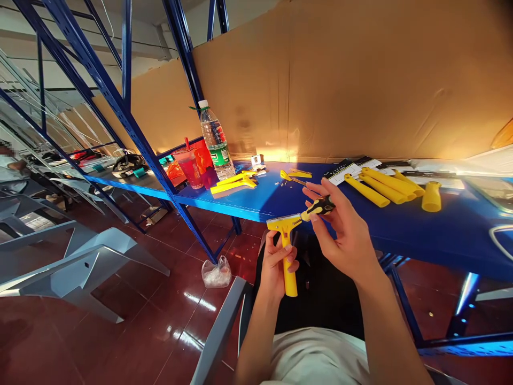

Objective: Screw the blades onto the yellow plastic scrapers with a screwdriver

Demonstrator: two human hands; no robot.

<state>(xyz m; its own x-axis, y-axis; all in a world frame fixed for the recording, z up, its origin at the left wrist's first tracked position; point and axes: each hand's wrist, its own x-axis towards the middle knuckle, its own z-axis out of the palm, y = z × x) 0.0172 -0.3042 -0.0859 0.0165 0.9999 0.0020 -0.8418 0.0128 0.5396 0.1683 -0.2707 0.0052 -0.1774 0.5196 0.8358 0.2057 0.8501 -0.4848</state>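
Observation:
My left hand (278, 262) is wrapped round the handle of a yellow scraper (285, 227), its wide head turned up and a metal strip along the top edge. In my right hand (340, 230) is a short screwdriver (318, 208) with a black and yellow handle, pinched between thumb and fingers. The screwdriver's tip meets the right end of the scraper's head; the exact contact is too small to make out. Beyond my hands, small screws (284, 184) and yellow scraper parts (298, 174) lie on the blue table (256, 206).
Several yellow handles (368, 192) lie at the right, near a short yellow piece (432, 197). At the left stand a water bottle (218, 141) and a red cup (189, 166), with yellow scrapers (232, 183) before them. Cardboard (340, 80) walls the back. A grey chair (92, 256) stands left.

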